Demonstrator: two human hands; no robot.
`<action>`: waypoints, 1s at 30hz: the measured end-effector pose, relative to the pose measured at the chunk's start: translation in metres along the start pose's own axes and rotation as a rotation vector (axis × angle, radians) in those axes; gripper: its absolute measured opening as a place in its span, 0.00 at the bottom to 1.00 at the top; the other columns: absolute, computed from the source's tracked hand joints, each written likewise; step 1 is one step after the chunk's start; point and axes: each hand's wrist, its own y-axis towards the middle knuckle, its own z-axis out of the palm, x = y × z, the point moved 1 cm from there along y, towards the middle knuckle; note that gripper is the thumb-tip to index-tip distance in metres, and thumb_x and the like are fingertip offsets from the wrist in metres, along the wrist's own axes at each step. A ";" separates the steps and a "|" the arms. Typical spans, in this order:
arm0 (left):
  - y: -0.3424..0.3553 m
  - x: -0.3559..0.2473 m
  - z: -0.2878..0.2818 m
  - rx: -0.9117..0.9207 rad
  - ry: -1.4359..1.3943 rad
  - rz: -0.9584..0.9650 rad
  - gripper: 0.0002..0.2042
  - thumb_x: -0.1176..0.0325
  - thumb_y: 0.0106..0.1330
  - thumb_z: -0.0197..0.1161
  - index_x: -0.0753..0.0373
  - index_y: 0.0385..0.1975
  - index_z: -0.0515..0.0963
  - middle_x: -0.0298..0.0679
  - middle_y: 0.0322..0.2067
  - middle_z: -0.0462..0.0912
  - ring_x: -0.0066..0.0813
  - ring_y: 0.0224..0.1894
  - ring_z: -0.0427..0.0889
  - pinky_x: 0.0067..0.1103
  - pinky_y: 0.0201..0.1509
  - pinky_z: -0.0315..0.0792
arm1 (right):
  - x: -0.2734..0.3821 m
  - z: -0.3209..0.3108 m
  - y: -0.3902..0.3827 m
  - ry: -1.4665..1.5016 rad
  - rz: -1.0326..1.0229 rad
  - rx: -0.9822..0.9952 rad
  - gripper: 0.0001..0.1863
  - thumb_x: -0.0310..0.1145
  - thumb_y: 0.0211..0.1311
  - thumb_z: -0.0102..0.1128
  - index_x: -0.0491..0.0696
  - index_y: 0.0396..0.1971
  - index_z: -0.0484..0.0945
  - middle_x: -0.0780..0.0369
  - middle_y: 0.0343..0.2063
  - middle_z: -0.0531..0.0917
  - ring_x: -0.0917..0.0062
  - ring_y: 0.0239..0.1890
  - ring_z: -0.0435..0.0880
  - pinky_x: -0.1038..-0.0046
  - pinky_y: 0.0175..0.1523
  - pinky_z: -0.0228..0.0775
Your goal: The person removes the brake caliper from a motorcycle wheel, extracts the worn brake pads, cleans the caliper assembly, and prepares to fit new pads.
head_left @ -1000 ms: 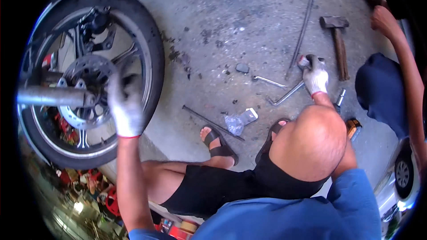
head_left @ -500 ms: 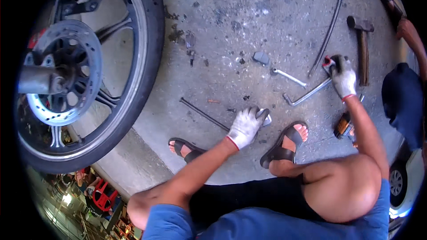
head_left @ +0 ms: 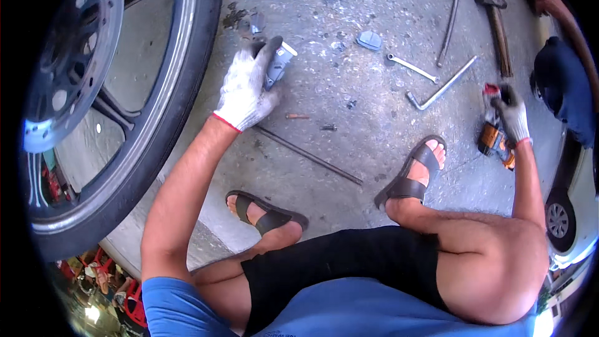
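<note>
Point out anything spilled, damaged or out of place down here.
Dark patches stain the concrete floor beside the tire, perhaps from a spill; the substance can't be told. The hammer and L-shaped wrench lie loose, looking untidy. Nothing is clearly damaged.

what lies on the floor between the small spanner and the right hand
In the head view, the bent silver wrench lies between the small spanner and the right hand.
</note>
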 end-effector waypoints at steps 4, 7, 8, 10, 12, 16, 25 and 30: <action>-0.029 0.009 0.004 0.062 0.034 -0.056 0.34 0.67 0.52 0.66 0.59 0.63 0.66 0.57 0.52 0.72 0.56 0.52 0.72 0.39 0.57 0.69 | 0.015 0.005 -0.033 -0.010 0.039 0.044 0.21 0.22 0.58 0.58 0.44 0.54 0.76 0.60 0.44 0.83 0.78 0.47 0.80 0.75 0.53 0.72; -0.040 0.006 0.007 0.080 0.045 -0.069 0.33 0.66 0.52 0.68 0.63 0.61 0.67 0.57 0.53 0.72 0.56 0.54 0.73 0.38 0.59 0.69 | 0.018 0.006 -0.036 -0.003 0.000 -0.012 0.19 0.23 0.60 0.56 0.44 0.52 0.77 0.59 0.43 0.84 0.76 0.46 0.81 0.75 0.53 0.72; -0.035 -0.001 0.015 0.074 0.020 -0.071 0.33 0.65 0.51 0.68 0.64 0.61 0.68 0.58 0.54 0.72 0.56 0.55 0.72 0.38 0.59 0.68 | 0.034 -0.015 -0.044 0.028 0.095 -0.031 0.18 0.23 0.61 0.55 0.44 0.51 0.78 0.59 0.43 0.84 0.75 0.46 0.82 0.74 0.53 0.73; -0.042 0.005 0.021 0.032 0.044 -0.067 0.33 0.67 0.51 0.69 0.67 0.59 0.69 0.58 0.56 0.71 0.57 0.57 0.72 0.37 0.62 0.68 | 0.032 -0.011 -0.048 -0.117 -0.007 -0.016 0.16 0.23 0.62 0.54 0.44 0.49 0.79 0.59 0.42 0.85 0.75 0.44 0.83 0.73 0.51 0.74; -0.040 0.002 0.013 0.040 -0.021 -0.100 0.32 0.70 0.51 0.67 0.68 0.59 0.68 0.58 0.56 0.72 0.56 0.59 0.71 0.37 0.64 0.66 | 0.012 -0.021 -0.051 -0.167 -0.040 -0.087 0.14 0.24 0.61 0.55 0.44 0.47 0.80 0.55 0.40 0.85 0.70 0.43 0.85 0.70 0.49 0.75; -0.039 0.005 -0.001 -0.022 -0.052 -0.051 0.28 0.75 0.54 0.63 0.65 0.59 0.70 0.53 0.55 0.73 0.51 0.59 0.70 0.36 0.65 0.64 | -0.032 -0.049 -0.071 -0.301 0.161 -0.158 0.15 0.32 0.60 0.55 0.45 0.45 0.80 0.50 0.41 0.84 0.58 0.46 0.83 0.64 0.52 0.73; 0.008 -0.018 -0.019 -0.159 -0.278 -0.067 0.08 0.77 0.63 0.58 0.65 0.40 0.80 0.47 0.32 0.82 0.39 0.36 0.83 0.28 0.43 0.75 | -0.091 -0.042 -0.109 -0.575 0.084 -0.388 0.19 0.34 0.59 0.63 0.44 0.49 0.77 0.50 0.39 0.83 0.56 0.42 0.83 0.62 0.48 0.73; 0.001 -0.033 -0.021 -0.088 -0.243 -0.061 0.08 0.75 0.59 0.60 0.63 0.38 0.80 0.46 0.28 0.80 0.43 0.31 0.80 0.32 0.37 0.72 | -0.019 0.023 -0.067 -0.321 -0.083 -0.188 0.24 0.35 0.56 0.66 0.46 0.53 0.75 0.48 0.41 0.82 0.58 0.46 0.82 0.63 0.52 0.72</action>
